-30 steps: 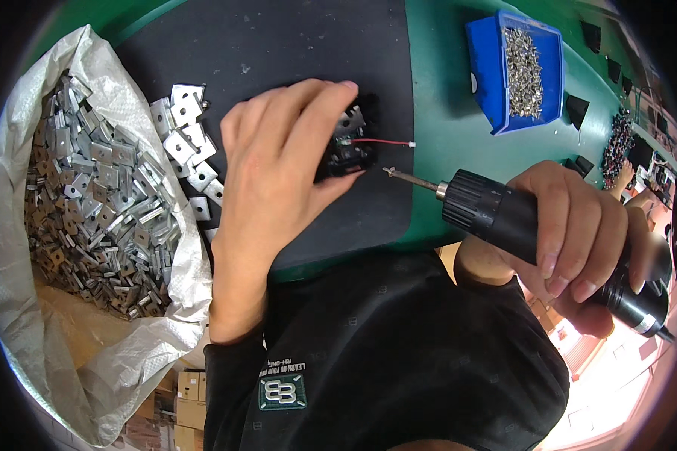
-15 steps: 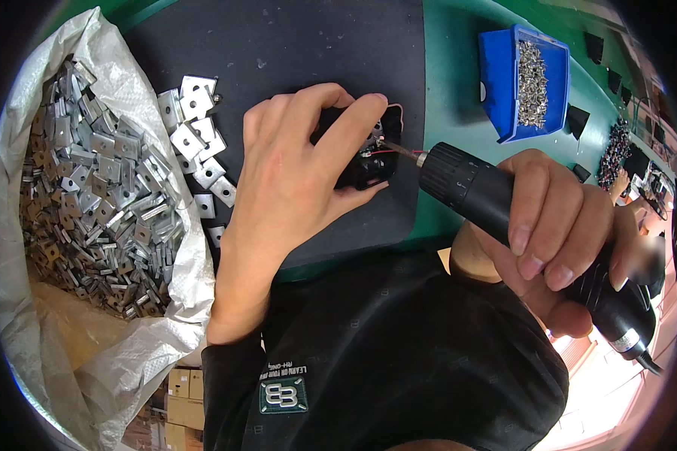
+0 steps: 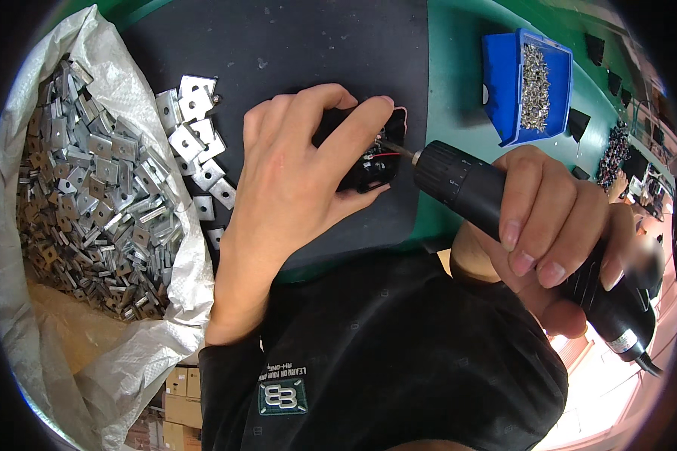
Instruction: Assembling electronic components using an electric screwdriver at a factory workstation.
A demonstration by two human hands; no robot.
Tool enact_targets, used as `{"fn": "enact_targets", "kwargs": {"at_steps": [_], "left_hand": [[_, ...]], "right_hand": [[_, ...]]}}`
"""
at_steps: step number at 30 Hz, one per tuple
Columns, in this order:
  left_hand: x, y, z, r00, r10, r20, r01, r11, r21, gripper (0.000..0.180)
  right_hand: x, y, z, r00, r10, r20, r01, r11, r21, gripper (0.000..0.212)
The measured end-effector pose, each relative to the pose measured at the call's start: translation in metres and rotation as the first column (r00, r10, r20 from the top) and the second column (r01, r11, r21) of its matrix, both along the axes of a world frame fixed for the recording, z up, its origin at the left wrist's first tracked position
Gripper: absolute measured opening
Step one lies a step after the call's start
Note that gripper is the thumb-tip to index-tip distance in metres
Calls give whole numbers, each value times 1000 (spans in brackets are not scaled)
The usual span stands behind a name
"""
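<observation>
My left hand (image 3: 301,158) is closed around a small black plastic housing (image 3: 377,174), steadying it on the dark mat (image 3: 338,45). Inside the housing a red wire and some metal parts show; my fingers cover much of the rest. My right hand (image 3: 557,225) grips a black electric screwdriver (image 3: 459,180), its cord trailing at the lower right. The screwdriver's bit points left into the housing, beside my left index fingertip. Whether a screw sits under the bit is too small to tell.
A white woven sack (image 3: 192,278) full of square metal plates (image 3: 105,173) with holes stands at the left. Several loose plates (image 3: 207,174) lie beside it on the mat. On the green table (image 3: 455,98), a blue bin (image 3: 504,90) holds screws (image 3: 534,86).
The screwdriver and my right hand have shifted slightly left, the bit going closer into the housing. My left hand keeps its hold with the housing barely moved.
</observation>
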State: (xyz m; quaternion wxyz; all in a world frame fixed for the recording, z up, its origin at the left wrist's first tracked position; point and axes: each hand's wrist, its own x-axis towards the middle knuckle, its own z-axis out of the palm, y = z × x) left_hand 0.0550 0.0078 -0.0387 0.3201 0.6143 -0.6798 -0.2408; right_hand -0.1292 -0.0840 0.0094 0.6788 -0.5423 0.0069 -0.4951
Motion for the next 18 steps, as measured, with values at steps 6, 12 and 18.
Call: {"fn": "enact_targets", "kwargs": {"at_steps": [6,12,18], "left_hand": [[1,0,0,1000,6,-15,-7,1000,-8,73],[2,1,0,1000,-7,-14,7,1000,8,71],[0,-3,1,998,-17,-55,17,1000,3,68]], "right_hand": [[-3,-9,-1,995,96,-40,-99,993,-65,41],[0,-18,-4,959,277,-55,-283,943,-174,42],[-1,-14,3,979,183,-94,-191,977,-93,42]]}}
